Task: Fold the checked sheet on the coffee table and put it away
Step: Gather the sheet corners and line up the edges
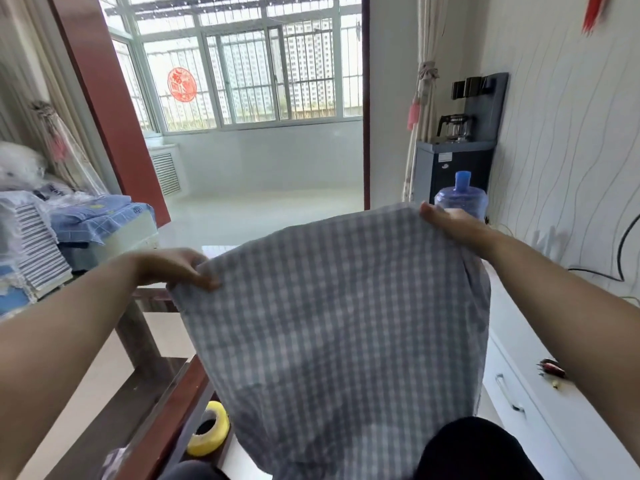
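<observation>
pinching checked sheet (332, 306) corners, both hands' fingers (204, 280).

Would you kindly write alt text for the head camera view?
Both hands hold up a grey checked sheet by its top edge, the left hand lower than the right hand. Below lies a yellow tape roll; behind, a blue water bottle and barred windows.
</observation>
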The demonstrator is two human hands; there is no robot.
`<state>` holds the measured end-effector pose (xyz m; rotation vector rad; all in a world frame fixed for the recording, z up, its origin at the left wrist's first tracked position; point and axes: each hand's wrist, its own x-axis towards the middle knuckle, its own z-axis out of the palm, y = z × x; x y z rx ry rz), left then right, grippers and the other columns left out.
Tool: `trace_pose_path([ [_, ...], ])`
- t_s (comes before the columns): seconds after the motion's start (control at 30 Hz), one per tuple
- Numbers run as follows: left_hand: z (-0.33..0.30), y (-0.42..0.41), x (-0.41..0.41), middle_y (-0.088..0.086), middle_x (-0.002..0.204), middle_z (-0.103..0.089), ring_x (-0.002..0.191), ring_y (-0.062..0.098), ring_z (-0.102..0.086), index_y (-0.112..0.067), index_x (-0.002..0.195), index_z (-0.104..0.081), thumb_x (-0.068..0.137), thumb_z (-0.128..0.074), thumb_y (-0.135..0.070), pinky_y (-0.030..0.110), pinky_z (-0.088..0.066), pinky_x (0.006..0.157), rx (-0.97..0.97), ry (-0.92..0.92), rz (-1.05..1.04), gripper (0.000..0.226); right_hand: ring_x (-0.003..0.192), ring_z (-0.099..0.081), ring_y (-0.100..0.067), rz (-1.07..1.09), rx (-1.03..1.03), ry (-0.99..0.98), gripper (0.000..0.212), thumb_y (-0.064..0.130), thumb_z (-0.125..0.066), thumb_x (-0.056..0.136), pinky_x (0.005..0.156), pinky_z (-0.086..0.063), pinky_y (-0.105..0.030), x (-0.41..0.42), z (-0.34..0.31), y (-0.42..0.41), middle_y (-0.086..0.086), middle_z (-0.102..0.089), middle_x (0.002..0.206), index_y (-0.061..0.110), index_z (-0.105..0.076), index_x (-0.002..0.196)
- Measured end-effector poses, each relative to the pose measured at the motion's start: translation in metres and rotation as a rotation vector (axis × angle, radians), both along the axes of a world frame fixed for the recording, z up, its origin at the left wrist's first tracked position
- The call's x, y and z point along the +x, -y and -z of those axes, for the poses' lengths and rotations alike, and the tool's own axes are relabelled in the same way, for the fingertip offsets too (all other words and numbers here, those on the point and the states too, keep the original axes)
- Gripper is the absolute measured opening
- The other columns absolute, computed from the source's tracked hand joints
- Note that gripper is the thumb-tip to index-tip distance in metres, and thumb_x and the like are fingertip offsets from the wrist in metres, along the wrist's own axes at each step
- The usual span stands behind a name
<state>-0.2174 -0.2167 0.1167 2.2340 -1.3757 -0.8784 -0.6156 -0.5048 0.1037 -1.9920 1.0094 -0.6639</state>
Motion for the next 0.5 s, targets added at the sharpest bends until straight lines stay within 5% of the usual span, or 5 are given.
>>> trace_pose_path([
  [0.1, 0.014, 0.004, 0.018, -0.001, 0.081, -0.074, 0.073, 0.012, -0.069, -0.014, 0.082, -0.073, 0.045, -0.091, -0.045, 0.021, -0.053, 0.061, 0.167, 0.200, -0.030, 0.051, 0.107, -0.063, -0.012, -0.290, 0.031, -0.340, 0.070, 0.068, -0.072, 0.063, 0.093, -0.048, -0.028, 0.001, -0.007, -0.007, 0.007, -0.065, 0.116, 0.027, -0.059, 0.118],
  [0.2, 0.025, 0.021, 0.019, 0.001, 0.083, -0.068, 0.073, 0.014, -0.060, -0.015, 0.080, -0.070, 0.070, -0.080, -0.039, 0.020, -0.044, 0.057, 0.146, 0.393, -0.113, 0.028, 0.088, -0.066, -0.012, -0.253, -0.106, -0.558, 0.021, 0.035, -0.077, 0.076, 0.074, -0.052, -0.023, 0.022, -0.002, -0.004, 0.003, -0.070, 0.096, 0.026, -0.066, 0.091],
  [0.37, 0.058, 0.065, 0.035, 0.009, 0.113, -0.066, 0.088, 0.022, -0.058, -0.008, 0.112, -0.066, 0.093, -0.046, -0.051, 0.032, -0.048, 0.088, 0.299, 0.720, -0.223, 0.051, 0.089, -0.069, -0.021, -0.145, 0.007, -0.564, 0.032, 0.033, -0.072, 0.077, 0.085, -0.057, -0.036, 0.064, 0.015, 0.024, -0.008, -0.072, 0.100, 0.010, -0.069, 0.100],
  [0.43, 0.072, 0.081, 0.039, 0.012, 0.122, -0.060, 0.087, 0.027, -0.061, -0.006, 0.120, -0.059, 0.098, -0.038, -0.043, 0.038, -0.050, 0.087, 0.343, 0.637, -0.355, 0.048, 0.087, -0.066, -0.021, -0.107, -0.029, -0.632, 0.033, 0.034, -0.068, 0.080, 0.080, -0.054, -0.032, 0.086, 0.025, 0.038, -0.009, -0.071, 0.102, 0.007, -0.068, 0.099],
  [0.5, 0.086, 0.101, 0.039, 0.023, 0.122, -0.054, 0.081, 0.034, -0.060, 0.002, 0.117, -0.051, 0.099, -0.043, -0.020, 0.044, -0.053, 0.074, 0.248, 0.230, -0.575, 0.029, 0.086, -0.062, -0.023, -0.029, -0.116, -0.691, 0.032, 0.035, -0.064, 0.084, 0.071, -0.047, -0.028, 0.108, 0.040, 0.052, -0.010, -0.067, 0.101, 0.007, -0.064, 0.098],
])
